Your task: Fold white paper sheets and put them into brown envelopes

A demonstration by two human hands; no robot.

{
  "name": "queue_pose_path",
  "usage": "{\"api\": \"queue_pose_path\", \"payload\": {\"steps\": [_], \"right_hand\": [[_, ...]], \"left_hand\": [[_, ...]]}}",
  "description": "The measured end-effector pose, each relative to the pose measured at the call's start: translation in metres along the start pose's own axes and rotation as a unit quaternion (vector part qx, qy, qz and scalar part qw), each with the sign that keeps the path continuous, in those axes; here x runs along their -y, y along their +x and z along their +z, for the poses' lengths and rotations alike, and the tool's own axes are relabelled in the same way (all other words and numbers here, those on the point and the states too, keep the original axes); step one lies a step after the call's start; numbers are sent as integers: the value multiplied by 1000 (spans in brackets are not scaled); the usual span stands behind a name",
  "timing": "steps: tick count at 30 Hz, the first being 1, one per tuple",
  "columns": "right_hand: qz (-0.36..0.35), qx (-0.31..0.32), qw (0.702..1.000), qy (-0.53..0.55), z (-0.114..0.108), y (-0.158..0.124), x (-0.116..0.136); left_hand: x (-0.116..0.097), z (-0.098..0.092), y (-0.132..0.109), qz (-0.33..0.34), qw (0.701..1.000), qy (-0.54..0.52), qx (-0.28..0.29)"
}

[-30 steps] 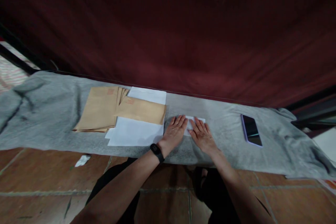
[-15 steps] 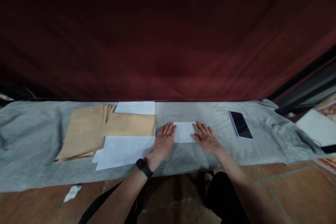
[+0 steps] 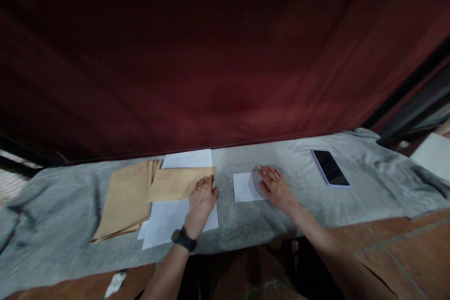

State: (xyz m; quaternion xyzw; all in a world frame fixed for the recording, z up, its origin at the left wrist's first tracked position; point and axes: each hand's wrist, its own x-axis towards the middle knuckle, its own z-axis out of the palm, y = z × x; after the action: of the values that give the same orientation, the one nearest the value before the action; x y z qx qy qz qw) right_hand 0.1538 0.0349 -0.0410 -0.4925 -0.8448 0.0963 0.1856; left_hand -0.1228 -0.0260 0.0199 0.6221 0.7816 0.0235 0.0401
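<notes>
My left hand [image 3: 203,197], with a dark watch [image 3: 183,240] at its wrist, rests over the right end of a brown envelope [image 3: 179,182]. Its fingers lie on the paper, slightly bent, and the thumb is apart near the edge; no grip shows. Under that envelope are white paper sheets [image 3: 165,220]. Flat on the cloth, right of the sheets, is a small folded white paper [image 3: 245,187]. My right hand [image 3: 277,190] lies with fingers spread over the right end of this folded paper and hides that end.
A stack of brown envelopes [image 3: 126,199] lies at the left. A phone [image 3: 330,168] with a purple case is at the right. Grey cloth [image 3: 302,206] covers the long surface, and a dark red curtain [image 3: 225,79] hangs behind it. A white scrap [image 3: 115,283] is on the tiled floor.
My left hand has left the folded white paper and moved left onto the brown envelope. My right hand stays at the paper's right end. The view has tilted slightly.
</notes>
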Motion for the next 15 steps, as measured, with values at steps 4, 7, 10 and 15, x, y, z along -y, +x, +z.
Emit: {"api": "queue_pose_path", "payload": {"steps": [4,7,10,15], "right_hand": [[18,-14,979,205,1,6,34],[111,15,897,428,6,10,62],[177,44,782,595,13,16,82],[191,64,700,686,20,25,90]], "left_hand": [[-18,-1,-12,8,1000,19,-5],[-37,-3,-28,32,997,43,-47],[-55,-1,-42,89,993,52,-56],[-70,6,-50,154,986,-21,-67]]}}
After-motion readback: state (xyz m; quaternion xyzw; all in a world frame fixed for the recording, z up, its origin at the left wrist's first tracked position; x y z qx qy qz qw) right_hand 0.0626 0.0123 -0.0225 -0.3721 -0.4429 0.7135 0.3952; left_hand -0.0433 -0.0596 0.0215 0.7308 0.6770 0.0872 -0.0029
